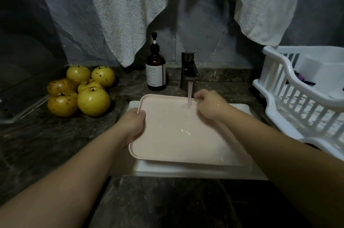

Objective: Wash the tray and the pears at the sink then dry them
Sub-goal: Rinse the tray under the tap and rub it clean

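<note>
A pale pink tray (178, 134) is held over the white sink (186, 171), under water running from the dark tap (189, 71). My left hand (133, 125) grips the tray's left rim, thumb on top. My right hand (209, 103) is at the tray's far right corner beside the stream, fingers curled over the rim. Several yellow pears (81, 89) with brown specks lie piled on the dark counter at the left, apart from both hands.
A brown pump bottle (156, 70) stands left of the tap. A white dish rack (305, 97) fills the counter on the right. Two pale towels (128, 9) hang on the wall behind. A glass dish edge (24, 112) shows at the left.
</note>
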### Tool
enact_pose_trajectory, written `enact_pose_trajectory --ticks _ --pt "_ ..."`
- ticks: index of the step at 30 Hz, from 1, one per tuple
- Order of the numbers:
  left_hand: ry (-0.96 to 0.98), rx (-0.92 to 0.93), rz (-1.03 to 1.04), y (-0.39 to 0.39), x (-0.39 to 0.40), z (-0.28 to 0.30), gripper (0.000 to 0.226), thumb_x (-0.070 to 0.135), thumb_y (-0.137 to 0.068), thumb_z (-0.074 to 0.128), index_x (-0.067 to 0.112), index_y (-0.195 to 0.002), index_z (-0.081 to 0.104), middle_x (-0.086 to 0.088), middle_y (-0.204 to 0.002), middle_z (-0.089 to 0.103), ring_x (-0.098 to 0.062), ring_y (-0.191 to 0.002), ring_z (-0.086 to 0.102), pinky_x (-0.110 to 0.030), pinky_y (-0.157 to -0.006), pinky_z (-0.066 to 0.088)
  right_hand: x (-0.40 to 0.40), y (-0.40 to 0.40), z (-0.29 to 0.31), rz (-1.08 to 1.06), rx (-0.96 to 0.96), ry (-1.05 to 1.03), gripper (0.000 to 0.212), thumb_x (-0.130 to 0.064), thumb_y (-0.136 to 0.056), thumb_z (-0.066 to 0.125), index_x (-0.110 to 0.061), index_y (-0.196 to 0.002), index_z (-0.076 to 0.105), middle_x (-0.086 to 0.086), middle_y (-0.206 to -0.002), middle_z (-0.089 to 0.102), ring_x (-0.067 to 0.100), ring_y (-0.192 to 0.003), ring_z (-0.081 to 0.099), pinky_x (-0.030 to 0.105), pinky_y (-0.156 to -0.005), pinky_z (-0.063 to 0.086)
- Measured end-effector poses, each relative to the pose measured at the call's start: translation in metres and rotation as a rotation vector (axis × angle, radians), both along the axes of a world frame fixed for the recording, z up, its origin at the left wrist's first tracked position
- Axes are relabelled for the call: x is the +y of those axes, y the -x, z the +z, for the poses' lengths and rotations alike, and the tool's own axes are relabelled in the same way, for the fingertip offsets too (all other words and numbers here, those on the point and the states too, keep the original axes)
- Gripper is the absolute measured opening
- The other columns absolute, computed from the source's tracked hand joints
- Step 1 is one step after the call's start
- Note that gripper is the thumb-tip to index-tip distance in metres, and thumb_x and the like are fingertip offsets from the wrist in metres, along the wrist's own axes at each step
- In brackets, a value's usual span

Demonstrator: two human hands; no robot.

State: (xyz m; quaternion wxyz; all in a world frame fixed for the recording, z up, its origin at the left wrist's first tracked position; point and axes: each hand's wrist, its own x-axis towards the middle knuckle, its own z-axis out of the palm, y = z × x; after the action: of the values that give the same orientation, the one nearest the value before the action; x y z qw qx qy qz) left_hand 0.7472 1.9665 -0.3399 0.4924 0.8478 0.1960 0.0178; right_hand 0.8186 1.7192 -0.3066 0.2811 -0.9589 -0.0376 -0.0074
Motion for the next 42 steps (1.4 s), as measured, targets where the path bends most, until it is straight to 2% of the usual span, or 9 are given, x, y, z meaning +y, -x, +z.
enact_pose_trajectory --ticks 5,8,12,15,21,25,29,33,42 --pt "0.011 -0.007 0.009 0.002 -0.002 0.002 0.037 0.03 -0.111 0.041 0.012 -0.138 0.058 -0.014 -0.127 0.066 -0.032 -0.114 0.063 -0.043 -0.105 0.049 -0.061 0.027 -0.008 -0.224 0.062 0.105 0.041 -0.033 -0.099 0.045 -0.027 -0.139 0.052 0.014 -0.143 0.045 0.037 -0.11 0.062 0.04 -0.094 0.054" --pt "0.044 0.004 0.027 0.005 -0.004 0.004 0.036 0.028 -0.111 0.041 0.011 -0.138 0.058 -0.014 -0.124 0.065 -0.031 -0.109 0.064 -0.038 -0.094 0.049 -0.075 0.042 -0.011 -0.289 0.26 -0.01 0.053 -0.033 -0.103 0.045 -0.01 -0.15 0.041 0.019 -0.14 0.053 0.035 -0.108 0.062 0.034 -0.077 0.051" --pt "-0.025 0.022 0.024 0.009 -0.006 0.007 0.037 0.028 -0.111 0.039 0.01 -0.138 0.057 -0.012 -0.123 0.063 -0.027 -0.103 0.06 -0.034 -0.084 0.043 -0.078 0.056 -0.014 -0.367 0.429 -0.346 0.034 -0.029 -0.106 0.049 -0.002 -0.123 0.058 0.017 -0.111 0.061 0.034 -0.1 0.061 0.041 -0.083 0.05" --pt "-0.013 0.019 0.057 0.008 -0.007 0.007 0.033 0.027 -0.109 0.041 0.01 -0.132 0.059 -0.009 -0.112 0.063 -0.019 -0.086 0.06 -0.031 -0.064 0.039 -0.083 0.052 -0.01 -0.403 0.409 -0.42 0.022 -0.016 -0.106 0.043 -0.001 -0.097 0.057 0.023 -0.113 0.062 0.041 -0.107 0.062 0.052 -0.096 0.054" --pt "0.232 0.107 0.066 0.01 -0.005 0.001 0.038 -0.009 -0.083 0.048 -0.012 -0.119 0.061 -0.024 -0.104 0.066 -0.043 -0.101 0.066 -0.043 -0.075 0.054 -0.089 0.046 -0.008 -0.396 0.257 -0.407 0.043 -0.023 -0.107 0.048 0.005 -0.14 0.049 0.022 -0.129 0.06 0.038 -0.113 0.059 0.044 -0.092 0.05" --pt "0.319 0.112 0.077 0.008 -0.007 0.0 0.022 0.009 -0.102 0.049 -0.002 -0.116 0.063 -0.022 -0.116 0.067 -0.04 -0.11 0.065 -0.048 -0.089 0.055 -0.095 0.045 -0.006 -0.392 0.198 -0.432 0.045 -0.024 -0.105 0.052 0.003 -0.14 0.052 0.021 -0.13 0.062 0.037 -0.112 0.061 0.045 -0.097 0.05" --pt "0.348 0.126 0.076 0.006 -0.009 0.0 0.017 0.014 -0.105 0.048 0.006 -0.105 0.063 -0.017 -0.112 0.066 -0.03 -0.093 0.063 -0.037 -0.067 0.052 -0.101 0.046 0.0 -0.385 0.155 -0.513 0.038 -0.027 -0.101 0.058 -0.001 -0.128 0.063 0.015 -0.112 0.067 0.029 -0.091 0.063 0.036 -0.073 0.045" --pt "0.306 0.167 0.044 0.006 -0.009 -0.001 0.025 0.024 -0.108 0.05 0.005 -0.116 0.065 -0.016 -0.115 0.068 -0.031 -0.101 0.065 -0.04 -0.076 0.053 -0.105 0.046 0.005 -0.38 0.119 -0.499 0.041 -0.03 -0.1 0.061 0.0 -0.128 0.064 0.01 -0.106 0.064 0.019 -0.077 0.057 0.034 -0.078 0.04" --pt "0.139 0.207 0.003 0.012 -0.003 0.001 0.031 0.032 -0.104 0.056 0.004 -0.117 0.063 -0.014 -0.107 0.068 -0.031 -0.091 0.066 -0.038 -0.069 0.048 -0.104 0.048 0.001 -0.389 0.168 -0.489 0.046 -0.027 -0.098 0.063 0.0 -0.136 0.058 0.017 -0.127 0.065 0.032 -0.105 0.064 0.044 -0.099 0.05"
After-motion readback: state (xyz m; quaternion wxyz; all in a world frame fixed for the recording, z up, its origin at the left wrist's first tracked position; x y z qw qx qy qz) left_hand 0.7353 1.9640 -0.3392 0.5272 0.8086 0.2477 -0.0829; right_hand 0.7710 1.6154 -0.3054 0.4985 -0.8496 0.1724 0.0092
